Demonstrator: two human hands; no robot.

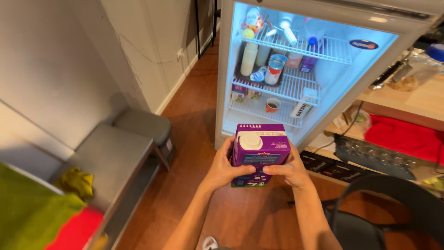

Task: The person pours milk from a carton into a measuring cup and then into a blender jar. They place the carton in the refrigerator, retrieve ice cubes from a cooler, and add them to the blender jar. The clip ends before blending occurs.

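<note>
Now purple carton (259, 150) clasped between left hand (225, 170), right hand (289, 169).

Left hand (225, 167): forearm extended forward, fingers curled, thumb pointing inward. Right hand (289, 169): forearm extended forward, fingers curled, thumb inward, its tip nearly meeting the left thumb. Both closed in a grip.

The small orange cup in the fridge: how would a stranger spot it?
Look into the open fridge with white wire shelves. On the lowest shelf, near the middle, stands an orange cup. It alone there is round, open-topped and dark inside; its neighbours are cartons.
</note>
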